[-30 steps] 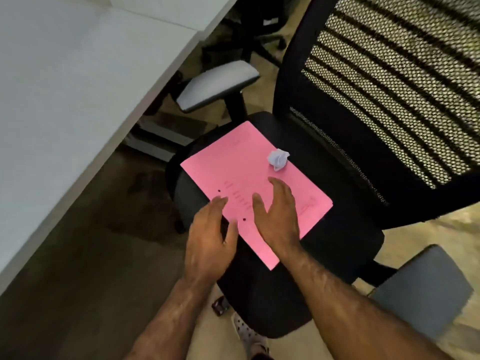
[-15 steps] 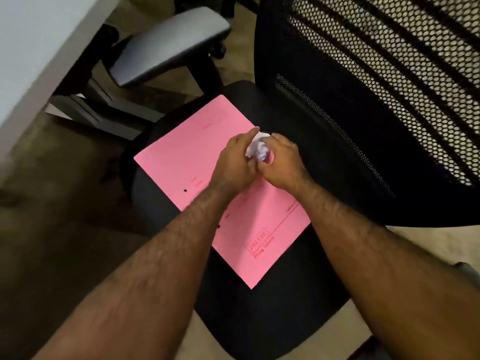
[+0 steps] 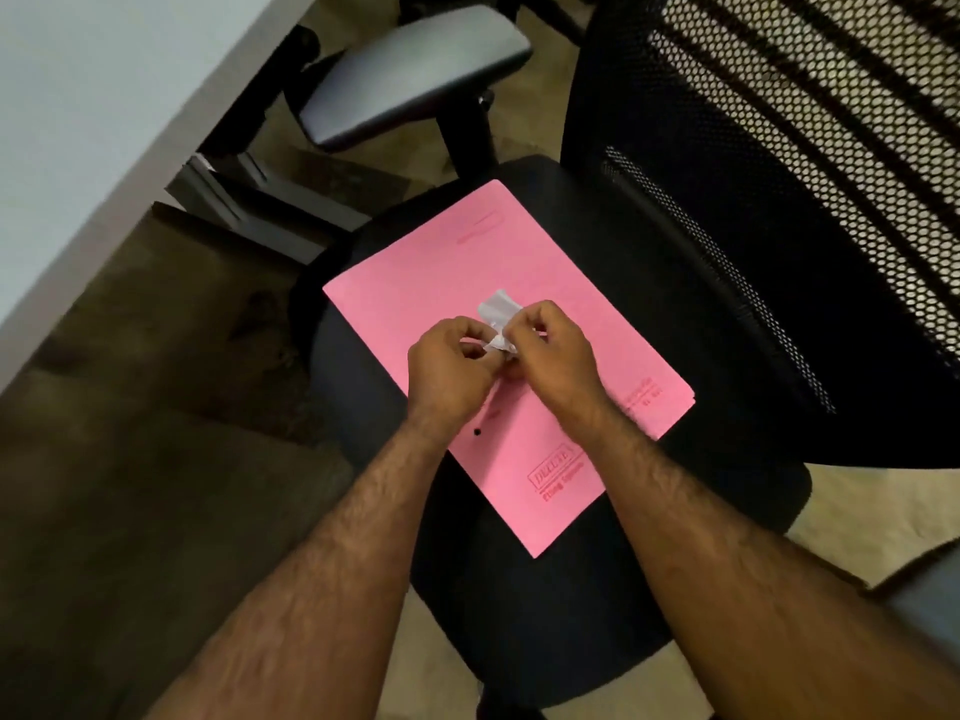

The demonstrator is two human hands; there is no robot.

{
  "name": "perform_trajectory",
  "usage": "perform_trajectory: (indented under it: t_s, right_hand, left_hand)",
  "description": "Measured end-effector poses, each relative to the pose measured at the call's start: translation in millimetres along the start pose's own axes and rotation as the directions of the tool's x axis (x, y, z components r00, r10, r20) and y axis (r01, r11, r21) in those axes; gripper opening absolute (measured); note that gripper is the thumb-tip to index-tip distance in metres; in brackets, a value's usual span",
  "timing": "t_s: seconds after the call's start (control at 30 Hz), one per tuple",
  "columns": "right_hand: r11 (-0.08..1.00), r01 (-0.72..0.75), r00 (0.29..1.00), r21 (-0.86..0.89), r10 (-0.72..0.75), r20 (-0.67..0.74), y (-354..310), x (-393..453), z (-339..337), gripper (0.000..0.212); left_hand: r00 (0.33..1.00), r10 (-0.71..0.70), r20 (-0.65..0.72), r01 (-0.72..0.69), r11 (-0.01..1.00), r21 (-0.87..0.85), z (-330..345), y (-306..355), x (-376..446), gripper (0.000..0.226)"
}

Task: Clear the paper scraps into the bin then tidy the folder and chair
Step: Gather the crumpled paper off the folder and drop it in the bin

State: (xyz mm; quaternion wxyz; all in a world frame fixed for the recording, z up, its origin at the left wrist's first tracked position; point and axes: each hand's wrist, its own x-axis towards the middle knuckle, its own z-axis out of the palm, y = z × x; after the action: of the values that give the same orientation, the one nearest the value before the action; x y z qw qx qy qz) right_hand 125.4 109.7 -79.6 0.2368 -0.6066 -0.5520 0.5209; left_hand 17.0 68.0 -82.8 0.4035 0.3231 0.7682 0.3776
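Paper scrap (image 3: 497, 319) — white, crumpled, partly flattened — pinched between my left hand (image 3: 451, 367) and right hand (image 3: 551, 356), both clamped on it, just above the flat pink folder (image 3: 436, 283), on the chair (image 3: 737, 262) with its black seat and mesh back.

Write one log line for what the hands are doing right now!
left hand + right hand: pinching crumpled white paper scrap | above pink card folder | folder on black chair seat | bin: unseen
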Motion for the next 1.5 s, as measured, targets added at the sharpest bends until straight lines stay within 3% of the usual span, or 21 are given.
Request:
perform_trajectory:
  t_s: [0.1, 0.2, 0.37, 0.47, 0.6, 0.77, 0.9, 0.97, 1.13, 1.23, 1.3, 1.4, 1.5]
  right_hand:
    - [0.987, -0.120, 0.992, 0.105, 0.123, -0.029, 1.7, -8.2, 16.8, 0.024]
    - [0.982, -0.157, 0.980, 0.107, 0.169, -0.109, 4.1, -12.0, 28.4, 0.008]
    - [0.996, -0.039, 0.981, 0.078, 0.053, -0.188, -10.5, -33.7, 45.4, 0.022]
    - [0.998, 0.063, 0.992, -0.024, -0.065, -0.111, -20.8, -57.4, 72.2, 0.030]
    - [0.964, 0.177, 0.983, -0.201, -0.181, -0.005, -28.4, -100.8, 131.3, 0.019]
    - [0.912, 0.271, 0.940, -0.309, -0.182, 0.288, -16.0, -184.4, 220.3, 0.028]
    - [0.865, 0.356, 0.849, -0.354, -0.141, 0.509, 15.0, -274.4, 302.5, 0.038]
    - [0.835, 0.376, 0.807, -0.403, -0.081, 0.586, 34.3, -319.7, 340.6, 0.037]
    - [0.745, 0.452, 0.680, -0.491, 0.069, 0.730, 94.3, -436.1, 425.0, 0.018]
    - [0.697, 0.501, 0.583, -0.514, 0.168, 0.795, 130.7, -506.0, 467.7, 0.028]
    - [0.645, 0.605, 0.475, -0.467, 0.179, 0.862, 149.3, -540.0, 491.1, 0.027]
    - [0.600, 0.707, 0.347, -0.373, 0.165, 0.923, 182.3, -598.9, 525.3, 0.026]
    - [0.552, 0.792, 0.218, -0.261, 0.144, 0.965, 210.7, -643.5, 551.8, 0.046]
  left_hand:
    - [0.998, 0.039, 0.045, -0.039, 0.999, 0.009, -16.4, -13.0, -13.9, 0.018]
    - [0.987, 0.124, 0.101, -0.128, 0.991, 0.038, -31.0, -19.6, -24.6, 0.018]
    - [0.991, 0.119, -0.062, -0.121, 0.992, -0.039, -66.3, -33.2, -42.7, 0.015]
    - [0.979, 0.038, -0.201, -0.070, 0.985, -0.158, -101.9, -53.5, -65.7, 0.013]
    - [0.925, -0.125, -0.358, 0.015, 0.956, -0.293, -155.3, -107.6, -114.2, 0.008]
    - [0.852, -0.210, -0.480, 0.045, 0.942, -0.331, -215.4, -209.8, -203.2, 0.047]
    - [0.756, -0.382, -0.532, 0.228, 0.915, -0.333, -267.5, -306.3, -296.3, 0.038]
    - [0.661, -0.494, -0.565, 0.355, 0.869, -0.345, -291.6, -350.0, -345.3, 0.030]
    - [0.391, -0.586, -0.710, 0.554, 0.766, -0.326, -339.4, -446.8, -458.4, 0.043]
    - [0.283, -0.658, -0.698, 0.685, 0.648, -0.334, -356.4, -501.2, -515.6, 0.039]
    - [0.265, -0.677, -0.687, 0.706, 0.621, -0.340, -365.0, -526.7, -540.0, 0.026]
    - [0.268, -0.649, -0.712, 0.725, 0.622, -0.295, -377.3, -569.3, -577.1, 0.025]
    - [0.288, -0.623, -0.727, 0.771, 0.601, -0.211, -386.1, -601.6, -598.9, 0.035]
